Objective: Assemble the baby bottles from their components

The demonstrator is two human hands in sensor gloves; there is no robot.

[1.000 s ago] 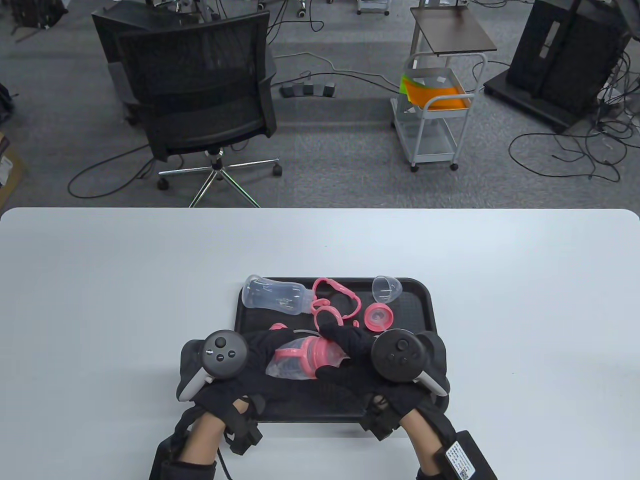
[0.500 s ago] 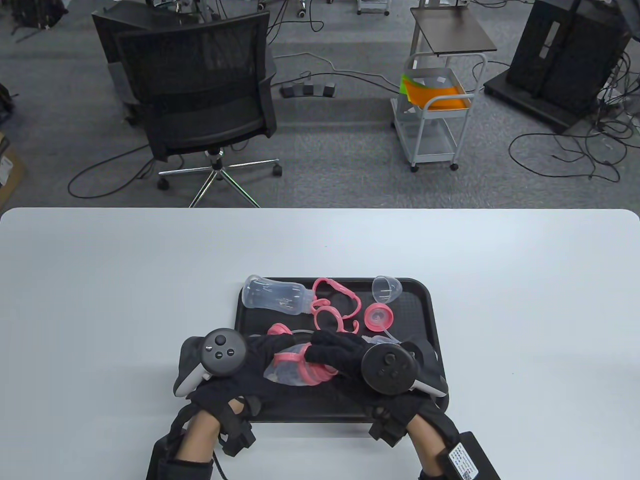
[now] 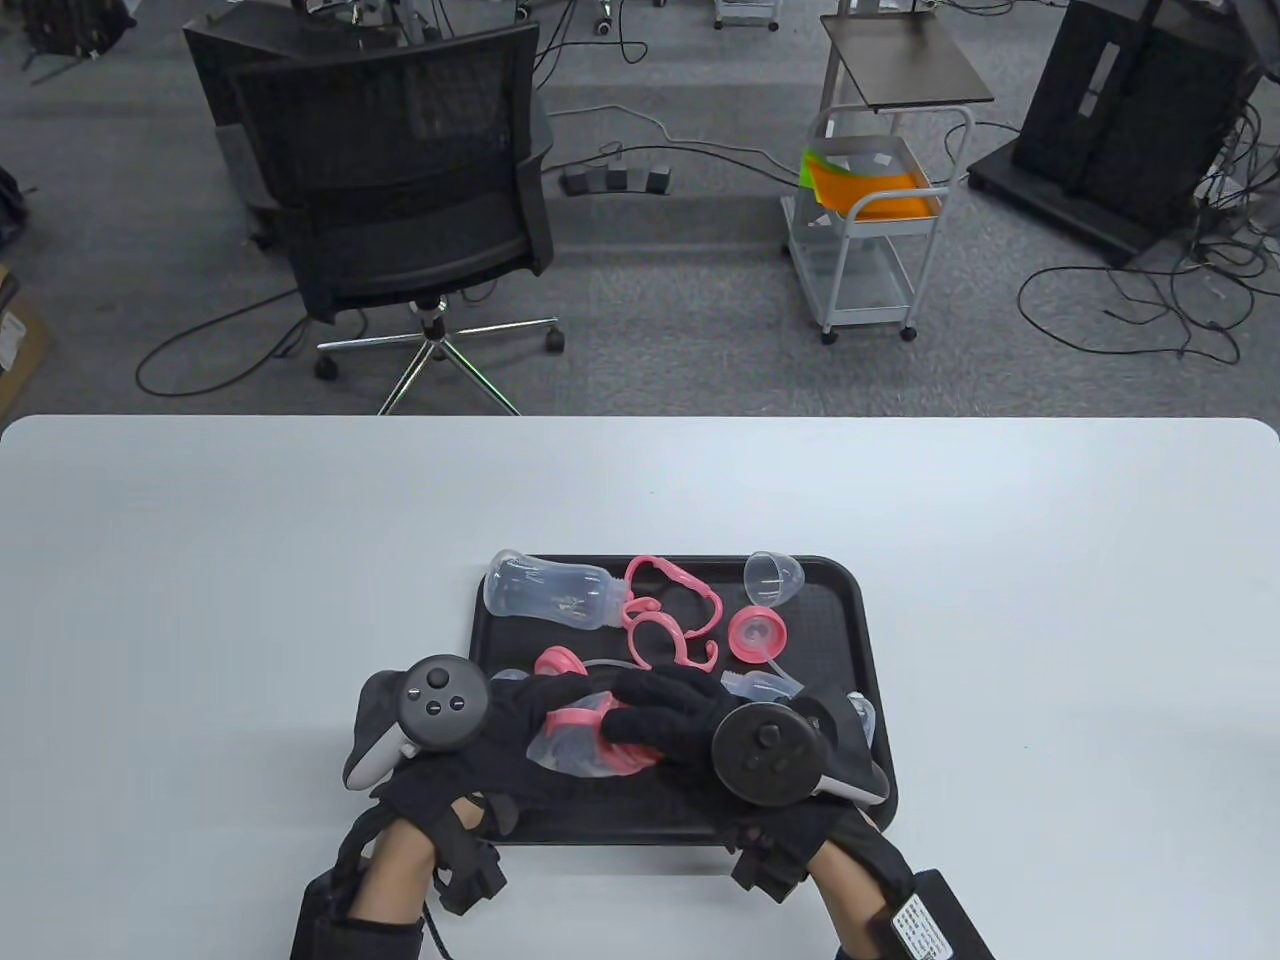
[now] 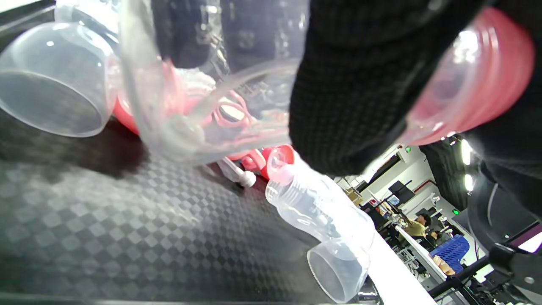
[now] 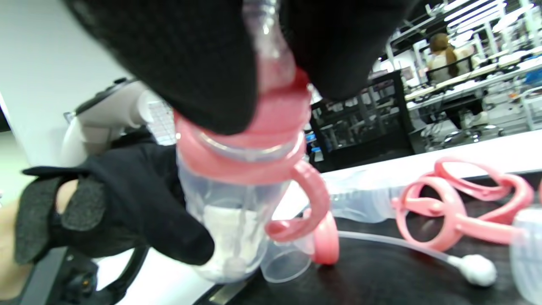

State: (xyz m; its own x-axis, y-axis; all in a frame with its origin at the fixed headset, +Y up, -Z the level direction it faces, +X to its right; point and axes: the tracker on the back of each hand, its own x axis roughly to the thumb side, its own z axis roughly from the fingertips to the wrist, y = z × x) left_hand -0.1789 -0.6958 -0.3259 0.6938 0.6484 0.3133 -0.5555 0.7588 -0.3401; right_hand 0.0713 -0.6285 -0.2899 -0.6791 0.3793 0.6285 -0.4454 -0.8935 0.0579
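Left hand: wrapped round the clear bottle, held low over the tray.
Right hand: clamped over the pink collar.
Technique: keep the body steady, twist the collar square, don't cross-thread.

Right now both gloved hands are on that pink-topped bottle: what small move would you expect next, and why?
Probably a further twist of the pink collar. The left hand steadies the bottle body while the right hand has its grip on the top, and the handle ring sits beneath it, so tightening looks likeliest. Whether the thread is fully seated cannot be told.
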